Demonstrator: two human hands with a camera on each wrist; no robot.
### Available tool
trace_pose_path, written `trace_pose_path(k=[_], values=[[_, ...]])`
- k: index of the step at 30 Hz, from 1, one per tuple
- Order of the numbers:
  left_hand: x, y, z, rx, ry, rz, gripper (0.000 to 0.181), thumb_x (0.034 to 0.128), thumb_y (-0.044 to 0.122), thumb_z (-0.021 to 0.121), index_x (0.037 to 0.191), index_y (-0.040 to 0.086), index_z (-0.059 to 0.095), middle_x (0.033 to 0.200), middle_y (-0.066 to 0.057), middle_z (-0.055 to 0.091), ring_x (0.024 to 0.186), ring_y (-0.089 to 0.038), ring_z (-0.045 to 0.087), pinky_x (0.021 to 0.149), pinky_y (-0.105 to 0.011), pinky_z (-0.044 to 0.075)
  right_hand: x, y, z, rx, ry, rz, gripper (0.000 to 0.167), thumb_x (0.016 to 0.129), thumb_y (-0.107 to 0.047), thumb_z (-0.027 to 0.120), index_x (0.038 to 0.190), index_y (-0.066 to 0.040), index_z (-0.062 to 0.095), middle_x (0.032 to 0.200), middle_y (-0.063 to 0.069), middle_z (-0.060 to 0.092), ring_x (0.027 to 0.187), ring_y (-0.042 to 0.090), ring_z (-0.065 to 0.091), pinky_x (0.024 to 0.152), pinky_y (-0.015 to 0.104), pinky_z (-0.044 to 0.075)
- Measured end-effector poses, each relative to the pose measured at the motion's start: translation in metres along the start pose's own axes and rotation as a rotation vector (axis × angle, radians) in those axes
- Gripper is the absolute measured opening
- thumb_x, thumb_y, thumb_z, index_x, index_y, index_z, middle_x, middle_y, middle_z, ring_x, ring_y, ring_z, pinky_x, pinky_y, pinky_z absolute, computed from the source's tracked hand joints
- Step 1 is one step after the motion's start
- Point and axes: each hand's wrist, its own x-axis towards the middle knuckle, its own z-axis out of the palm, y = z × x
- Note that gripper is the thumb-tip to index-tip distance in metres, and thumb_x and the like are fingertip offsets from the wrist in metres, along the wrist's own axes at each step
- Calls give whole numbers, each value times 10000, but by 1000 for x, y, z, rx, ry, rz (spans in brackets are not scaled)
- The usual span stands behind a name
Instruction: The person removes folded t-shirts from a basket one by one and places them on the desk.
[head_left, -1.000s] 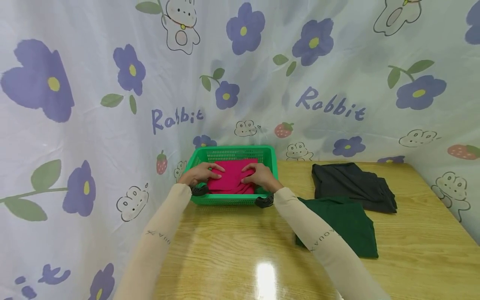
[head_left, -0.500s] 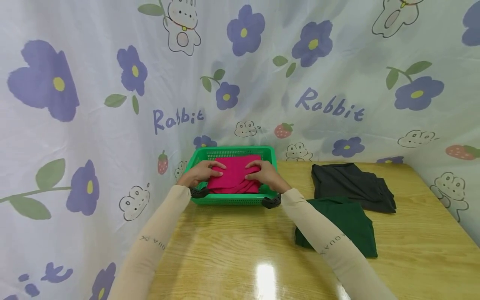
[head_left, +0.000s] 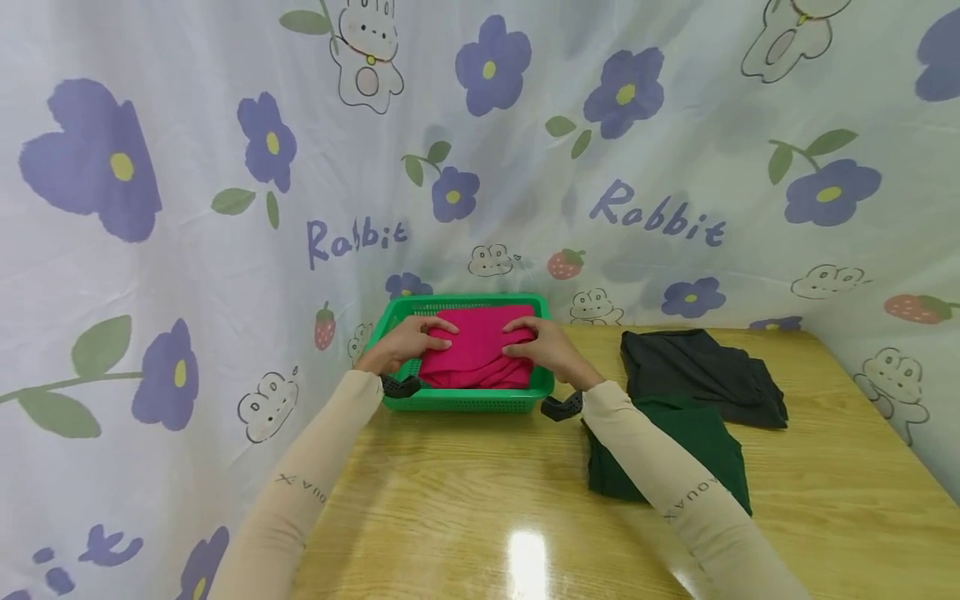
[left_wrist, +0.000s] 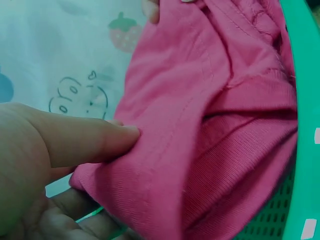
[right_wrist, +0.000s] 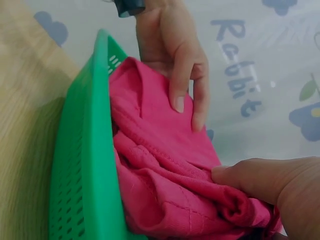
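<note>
A folded pink garment [head_left: 480,337] with stitched hems lies within the green plastic basket [head_left: 465,393], its far edge near the back rim. My left hand [head_left: 405,342] grips its left side; in the left wrist view the thumb [left_wrist: 107,140] presses on top while fingers curl beneath the cloth. On the garment's right side, my right hand [head_left: 551,346] holds the edge. Its thumb [right_wrist: 250,175] lies on the bunched layers in the right wrist view, its other fingers hidden there. Loose folds gather toward the basket's near wall.
A dark green folded garment [head_left: 675,450] lies on the wooden table [head_left: 427,492] to the right, partly under my right forearm. Behind it rests a dark grey folded garment [head_left: 697,375]. A printed curtain [head_left: 487,167] stands right behind the basket and along the left.
The pink garment has shifted right and a little up in the head view. My right hand has moved right with it, while the left hand keeps nearly the same place, still gripping.
</note>
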Motion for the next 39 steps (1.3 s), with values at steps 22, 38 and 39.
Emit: trace_pose_path(k=[22,38,39], values=[[-8,23,12,-8,-40,94,305,997,147,712,1302,138,704,1402,-56,530,997,-218,546,786,-315,506,-29,-9,-33,124,-23,10,422,960,-153,764,1361,-124,635,1293,158,599,869,244,640,714,364,570],[-14,29,40,-17,-84,134,287,980,147,736,1266,154,716,1037,-141,610,827,-210,536,735,-333,511,-51,6,-59,66,-24,23,423,943,-233,787,1340,-177,650,1234,118,598,914,274,581,708,338,519],[-14,30,41,-21,-88,135,283,978,145,739,1259,152,719,1028,-142,612,829,-213,544,740,-338,516,-52,7,-62,56,-26,19,422,942,-237,789,1337,-181,651,1244,114,589,918,280,574,705,334,517]])
